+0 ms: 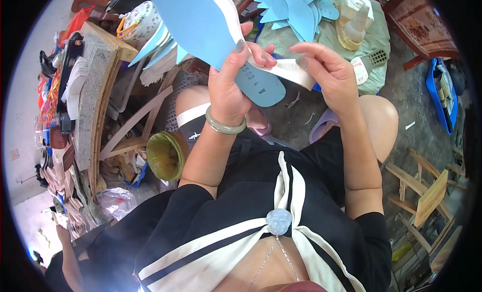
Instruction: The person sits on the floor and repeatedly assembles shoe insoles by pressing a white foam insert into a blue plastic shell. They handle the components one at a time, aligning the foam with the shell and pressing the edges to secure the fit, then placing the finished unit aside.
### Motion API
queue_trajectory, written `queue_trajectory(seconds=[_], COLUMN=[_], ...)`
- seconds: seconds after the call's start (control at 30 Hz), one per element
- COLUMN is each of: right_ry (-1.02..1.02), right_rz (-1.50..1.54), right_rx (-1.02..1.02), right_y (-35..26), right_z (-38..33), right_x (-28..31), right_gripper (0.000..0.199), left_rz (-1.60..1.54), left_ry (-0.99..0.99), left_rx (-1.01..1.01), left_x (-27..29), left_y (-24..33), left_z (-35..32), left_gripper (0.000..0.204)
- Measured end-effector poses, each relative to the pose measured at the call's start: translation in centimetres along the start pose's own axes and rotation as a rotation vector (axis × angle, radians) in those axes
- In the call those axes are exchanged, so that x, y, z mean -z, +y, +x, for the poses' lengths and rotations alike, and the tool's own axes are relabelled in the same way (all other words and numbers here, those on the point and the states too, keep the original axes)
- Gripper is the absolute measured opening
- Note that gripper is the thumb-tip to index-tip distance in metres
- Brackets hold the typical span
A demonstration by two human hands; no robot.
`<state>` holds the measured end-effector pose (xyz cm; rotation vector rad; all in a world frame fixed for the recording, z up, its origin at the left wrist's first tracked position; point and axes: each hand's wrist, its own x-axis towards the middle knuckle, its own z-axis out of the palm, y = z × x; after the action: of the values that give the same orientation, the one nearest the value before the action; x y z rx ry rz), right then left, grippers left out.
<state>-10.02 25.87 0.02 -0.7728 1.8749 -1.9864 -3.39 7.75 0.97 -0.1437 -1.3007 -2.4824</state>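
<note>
A blue insole [201, 26], broad at the top and narrowing to a rounded heel with dark marks, is held up in front of me. My left hand [233, 73] grips it around its narrow part, thumb on the upper face. Along its right edge runs a white strip [231, 16], which passes under my left fingers and bends off to the right. The strip's loose end curls below my right hand [329, 73], whose thumb and forefinger pinch near it. My other right fingers are partly hidden.
A round green-covered stool [374, 36] carries a stack of blue insoles [301, 11], a squeeze bottle [355, 23] and a brush [371, 63]. At left stand a cluttered workbench [100, 71] and a yellow-green bin [163, 156]. A wooden stool frame [427, 196] lies right. Another person's arm [68, 252] shows lower left.
</note>
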Motion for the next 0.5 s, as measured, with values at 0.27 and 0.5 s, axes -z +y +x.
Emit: queue_trajectory(seconds=[0.27,0.5], right_ry=[-0.069,-0.048], right_rz=[0.004,0.031], right_rx=[0.074,0.079], right_y=[-2.0,-2.0], right_z=[-1.0,-1.7], right_x=[-1.8,-3.6], right_gripper=[0.017,0.018], left_rz=[-0.256,-0.328], left_ry=[-0.041,-0.05], left_rx=[-0.088,-0.185], left_x=[-1.2,-1.0], left_y=[1.2,1.9], left_z=[-0.4,-1.2], left_gripper=[0.039,0.045])
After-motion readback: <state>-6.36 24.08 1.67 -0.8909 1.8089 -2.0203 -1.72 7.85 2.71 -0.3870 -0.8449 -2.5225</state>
